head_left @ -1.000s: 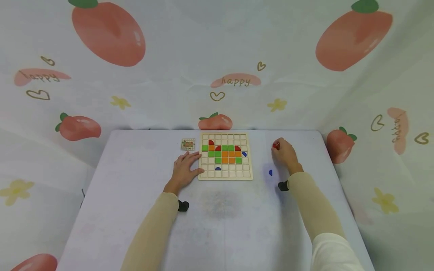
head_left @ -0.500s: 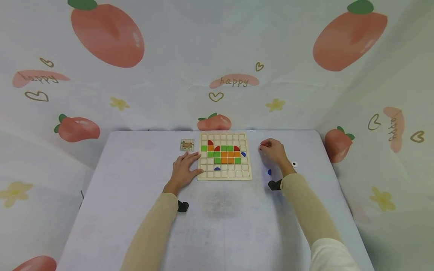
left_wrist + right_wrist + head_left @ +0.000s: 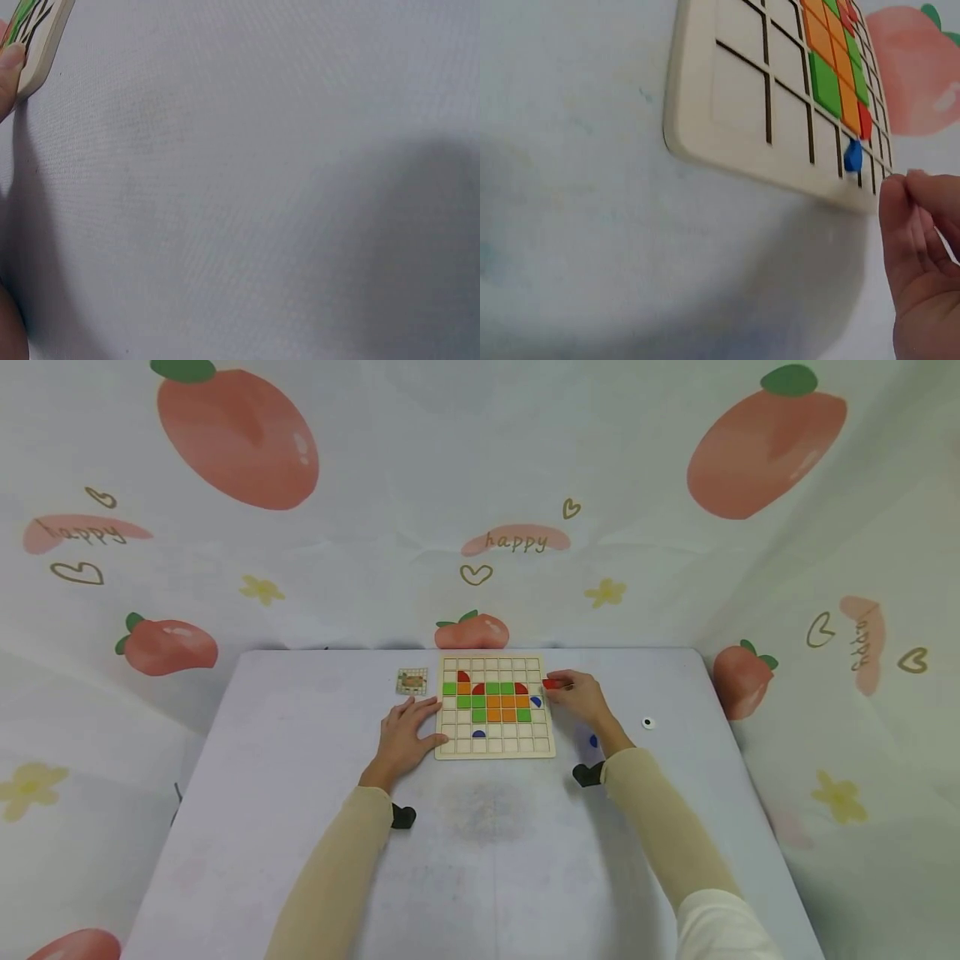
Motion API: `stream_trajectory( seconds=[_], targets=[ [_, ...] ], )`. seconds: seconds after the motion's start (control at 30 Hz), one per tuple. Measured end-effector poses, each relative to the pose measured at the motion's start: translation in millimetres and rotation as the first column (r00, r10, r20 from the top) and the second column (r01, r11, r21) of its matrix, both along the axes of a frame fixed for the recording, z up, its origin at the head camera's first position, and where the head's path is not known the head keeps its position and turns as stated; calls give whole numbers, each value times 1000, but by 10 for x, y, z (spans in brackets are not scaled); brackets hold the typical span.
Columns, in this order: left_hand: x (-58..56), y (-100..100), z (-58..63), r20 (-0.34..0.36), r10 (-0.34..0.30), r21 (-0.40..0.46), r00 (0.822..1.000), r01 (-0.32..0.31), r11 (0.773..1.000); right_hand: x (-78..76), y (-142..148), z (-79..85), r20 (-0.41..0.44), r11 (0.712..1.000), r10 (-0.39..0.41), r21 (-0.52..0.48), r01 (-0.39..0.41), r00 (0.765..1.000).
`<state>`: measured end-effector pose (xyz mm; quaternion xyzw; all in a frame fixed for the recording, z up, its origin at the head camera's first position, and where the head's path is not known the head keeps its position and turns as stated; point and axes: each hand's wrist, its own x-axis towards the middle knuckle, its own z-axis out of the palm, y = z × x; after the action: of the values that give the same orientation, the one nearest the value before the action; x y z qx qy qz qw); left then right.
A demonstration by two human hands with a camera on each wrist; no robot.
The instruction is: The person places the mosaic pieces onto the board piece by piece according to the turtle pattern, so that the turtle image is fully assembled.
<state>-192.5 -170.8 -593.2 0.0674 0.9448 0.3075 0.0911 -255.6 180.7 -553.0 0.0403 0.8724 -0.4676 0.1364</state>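
A wooden grid board lies at the far side of the table, with green, orange and red pieces set in its cells. My left hand rests at the board's left edge, fingers spread, its thumb on the rim in the left wrist view. At the board's right edge my right hand pinches a small red piece between thumb and fingertips. That piece is hidden in the right wrist view. Just below the hand, a blue half-round piece sits in a right-hand cell. Another blue half-round lies lower on the board.
Left of the board lies a small picture card with a gridded pattern. A blue piece is on the table by the right wrist, partly covered by it. A white disc with a black dot lies farther right. Printed cloth hangs behind the table.
My right hand has carried the red piece leftward from the table's right side to the board's edge, uncovering the white disc. My left hand has stayed in place.
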Motion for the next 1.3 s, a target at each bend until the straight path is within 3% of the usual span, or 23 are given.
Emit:
stream_trajectory(
  seconds=[0.3,0.5,0.73,1.13,1.3],
  targets=[
    [0,-2,-6,-1,-2,-11,1000,1,1000,62,-365,-22,-70,994,111,21,-110,991],
    [-12,-4,-5,2,7,-14,1000,-7,1000,119,-627,-48,-147,974,224,61,-217,963],
    [-4,6,10,1,0,-13,1000,0,1000,134,-881,-48,-167,947,312,128,-293,935],
    [4,-1,16,-13,-14,-7,1000,14,1000,199,-1244,-142,-166,859,451,347,-376,877],
    [0,-5,8,-19,-17,-2,1000,17,1000,222,-1306,-170,-161,829,477,410,-381,864]
  ],
)
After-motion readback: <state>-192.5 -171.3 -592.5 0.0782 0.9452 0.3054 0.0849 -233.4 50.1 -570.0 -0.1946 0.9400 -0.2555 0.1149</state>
